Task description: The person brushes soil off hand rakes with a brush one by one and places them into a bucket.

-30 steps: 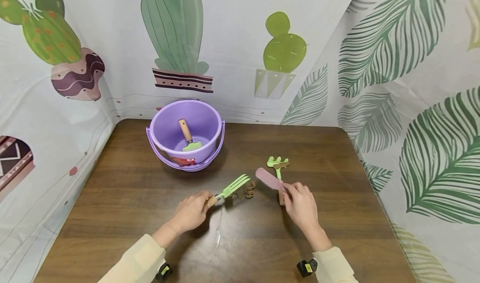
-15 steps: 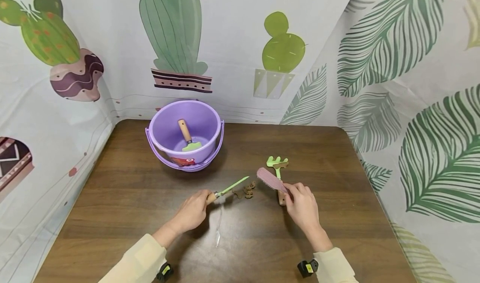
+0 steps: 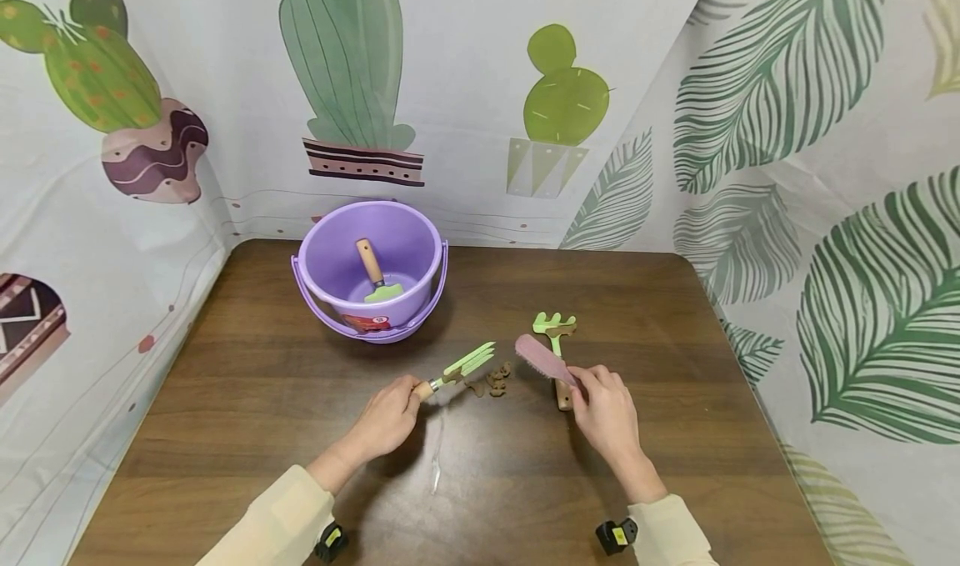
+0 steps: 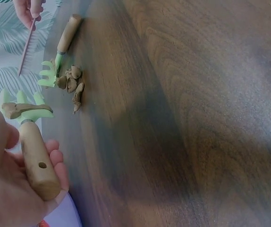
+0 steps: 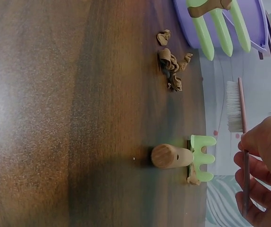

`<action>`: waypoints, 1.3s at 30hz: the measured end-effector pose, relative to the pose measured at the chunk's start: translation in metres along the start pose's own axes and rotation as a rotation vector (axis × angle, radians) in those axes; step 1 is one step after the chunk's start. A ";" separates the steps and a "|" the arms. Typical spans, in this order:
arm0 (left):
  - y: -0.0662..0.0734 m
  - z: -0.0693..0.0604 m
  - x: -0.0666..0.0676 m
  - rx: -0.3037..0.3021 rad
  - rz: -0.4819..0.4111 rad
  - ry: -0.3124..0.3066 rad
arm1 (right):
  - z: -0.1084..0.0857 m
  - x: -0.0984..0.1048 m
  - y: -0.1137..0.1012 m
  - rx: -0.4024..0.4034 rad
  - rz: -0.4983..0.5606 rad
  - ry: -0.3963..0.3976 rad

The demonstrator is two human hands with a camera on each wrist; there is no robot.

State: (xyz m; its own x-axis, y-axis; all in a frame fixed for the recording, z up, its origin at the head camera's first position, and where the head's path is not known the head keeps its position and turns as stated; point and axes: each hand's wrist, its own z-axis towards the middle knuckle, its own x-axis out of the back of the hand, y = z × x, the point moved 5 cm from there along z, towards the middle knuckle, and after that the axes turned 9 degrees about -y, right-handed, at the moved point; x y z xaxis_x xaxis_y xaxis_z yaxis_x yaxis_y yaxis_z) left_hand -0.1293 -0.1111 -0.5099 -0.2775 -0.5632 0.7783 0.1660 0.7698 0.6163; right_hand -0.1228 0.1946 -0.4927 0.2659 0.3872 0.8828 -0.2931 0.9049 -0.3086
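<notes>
My left hand grips the wooden handle of a small green hand fork, held tilted above the table. Across its tines lies a brown, clay-like lump, clear in the left wrist view. Between thumb and fingers my right hand holds a pink brush, its white bristles showing in the right wrist view. Several crumbly brown pieces lie on the table between the two tools. Partly behind the brush is a green hand rake with a wooden handle, a brown piece on its head.
A purple bucket with a lowered handle stands at the back left of the wooden table. Inside it leans another green-headed tool. A printed cloth hangs behind the table.
The hand fork has rolled in my left hand, from face-up through edge-on to a tilt that shows the brown lump on it. The right hand and brush have hardly moved.
</notes>
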 end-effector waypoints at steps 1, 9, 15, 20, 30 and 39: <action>0.000 0.000 0.000 0.004 -0.006 0.000 | 0.000 0.000 0.000 -0.002 0.001 -0.001; -0.004 0.001 0.002 0.043 0.018 -0.003 | -0.001 -0.001 0.001 0.003 0.005 0.007; -0.003 -0.001 0.006 0.060 0.070 0.014 | -0.001 -0.002 0.004 -0.002 0.005 0.017; -0.001 -0.002 0.007 0.011 0.078 0.049 | -0.001 -0.002 0.004 -0.006 0.004 0.018; -0.001 -0.003 0.007 0.023 0.048 0.082 | -0.002 -0.002 0.004 -0.014 0.008 0.006; -0.001 -0.003 0.006 0.030 0.095 0.037 | -0.002 -0.002 0.004 -0.002 0.010 0.018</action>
State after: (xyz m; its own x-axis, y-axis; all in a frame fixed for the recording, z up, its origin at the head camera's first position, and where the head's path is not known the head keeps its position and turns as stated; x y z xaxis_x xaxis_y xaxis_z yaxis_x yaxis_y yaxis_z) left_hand -0.1284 -0.1161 -0.5052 -0.2263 -0.4973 0.8375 0.1614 0.8288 0.5357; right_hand -0.1228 0.1977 -0.4968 0.2793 0.3993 0.8732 -0.2945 0.9012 -0.3179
